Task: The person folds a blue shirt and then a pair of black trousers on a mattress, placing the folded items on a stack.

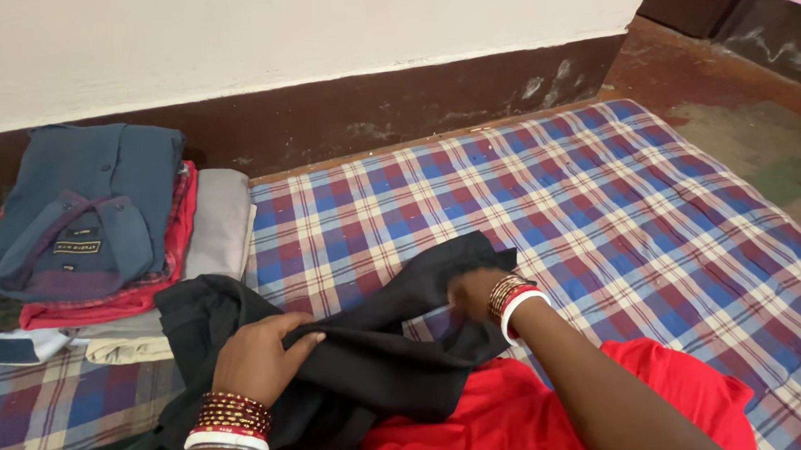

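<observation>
A black garment [370, 345] lies crumpled on a checked blue, red and cream mattress [600, 196] in front of me. My left hand [259, 353], with red and white bangles on the wrist, grips a fold of the black cloth near its left side. My right hand [473, 292], also bangled, pinches the cloth at its right edge. The garment's far end rises toward the mattress middle. Red fabric [484, 421] covers my lap below the hands.
A stack of folded clothes [99, 222] sits at the left, topped by a blue-grey shirt, with red and grey pieces below. A white wall with a dark brown base [394, 107] runs behind. Bare floor [761, 133] shows at the right.
</observation>
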